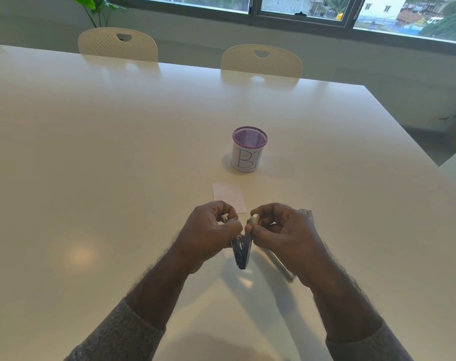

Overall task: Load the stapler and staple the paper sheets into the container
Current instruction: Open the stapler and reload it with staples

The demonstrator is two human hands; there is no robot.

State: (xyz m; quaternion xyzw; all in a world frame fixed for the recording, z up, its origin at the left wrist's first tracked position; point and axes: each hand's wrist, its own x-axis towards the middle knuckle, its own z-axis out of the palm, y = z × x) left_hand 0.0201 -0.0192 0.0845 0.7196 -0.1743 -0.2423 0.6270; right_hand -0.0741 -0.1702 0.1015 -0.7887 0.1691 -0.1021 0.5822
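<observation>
White table (117, 152) | 1 stapler (242, 252) | 2 hands | 1 container (249, 151)

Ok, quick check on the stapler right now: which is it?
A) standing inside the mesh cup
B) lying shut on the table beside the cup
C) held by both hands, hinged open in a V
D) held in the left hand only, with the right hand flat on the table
C: the left hand and right hand each grip one arm of the stapler, spread in a V above the table, hinge end down.
</observation>
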